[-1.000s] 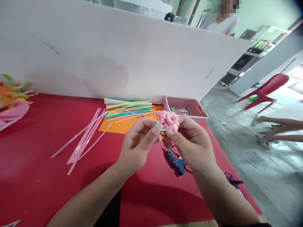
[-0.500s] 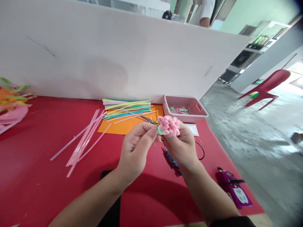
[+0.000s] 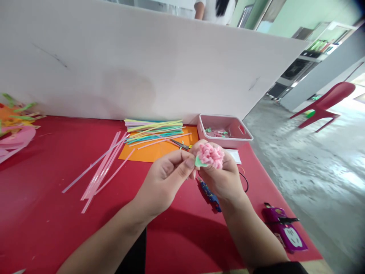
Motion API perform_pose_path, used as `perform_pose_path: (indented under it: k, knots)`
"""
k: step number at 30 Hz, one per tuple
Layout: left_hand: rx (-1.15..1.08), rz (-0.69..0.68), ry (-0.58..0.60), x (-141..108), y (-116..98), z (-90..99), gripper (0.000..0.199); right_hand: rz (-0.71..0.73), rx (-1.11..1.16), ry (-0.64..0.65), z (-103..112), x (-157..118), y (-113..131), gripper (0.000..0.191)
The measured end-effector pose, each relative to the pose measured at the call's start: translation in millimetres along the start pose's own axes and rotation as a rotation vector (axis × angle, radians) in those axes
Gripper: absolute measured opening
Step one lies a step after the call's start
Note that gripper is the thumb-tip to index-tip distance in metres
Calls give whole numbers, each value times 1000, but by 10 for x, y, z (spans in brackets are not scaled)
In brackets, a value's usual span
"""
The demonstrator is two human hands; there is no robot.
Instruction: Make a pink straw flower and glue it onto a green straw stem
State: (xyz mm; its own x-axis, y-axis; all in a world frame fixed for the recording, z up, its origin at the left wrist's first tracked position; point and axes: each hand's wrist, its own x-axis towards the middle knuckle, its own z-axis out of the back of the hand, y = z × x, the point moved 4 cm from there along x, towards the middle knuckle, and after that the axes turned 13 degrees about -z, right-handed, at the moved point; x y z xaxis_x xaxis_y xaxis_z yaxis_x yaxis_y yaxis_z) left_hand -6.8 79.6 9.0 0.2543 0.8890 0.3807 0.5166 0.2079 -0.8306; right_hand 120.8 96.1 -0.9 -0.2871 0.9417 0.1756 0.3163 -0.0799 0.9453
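Observation:
Above the red table, a fluffy pink flower (image 3: 211, 155) with a light green base is held between my hands. My left hand (image 3: 168, 175) pinches the green base between thumb and fingers. Around the flower's right and lower side, my right hand (image 3: 222, 179) is closed, its thumb under the petals and some fingers hidden behind them. Below my right hand lies a dark blue glue gun (image 3: 209, 194), partly covered by the wrist. Just beyond my fingers, a pair of scissors (image 3: 178, 143) rests on an orange sheet (image 3: 135, 155).
Several pink strips (image 3: 102, 167) lie left of my hands, and coloured stems (image 3: 154, 127) are piled on the orange sheet. A pink basket (image 3: 224, 142) with small pieces stands behind. A purple power socket (image 3: 288, 230) sits near the right edge. A white partition (image 3: 142, 61) bounds the back.
The flower has shifted slightly to the right and down and is tilted a little more. Both hands keep their grip. The person beyond the partition appears farther left.

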Motion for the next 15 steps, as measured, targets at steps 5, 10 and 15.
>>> perform_pose_path:
  k: [5,10,15]
  knots:
    - [-24,25,-57,24,-3,9,20,21,-42,-33,18,7,30,8]
    - [173,-180,-134,23,-54,37,10,71,-9,-36,-1,15,6,3]
    - [643,-491,-100,-13,-164,39,6,75,-36,-131,0,12,-24,5]
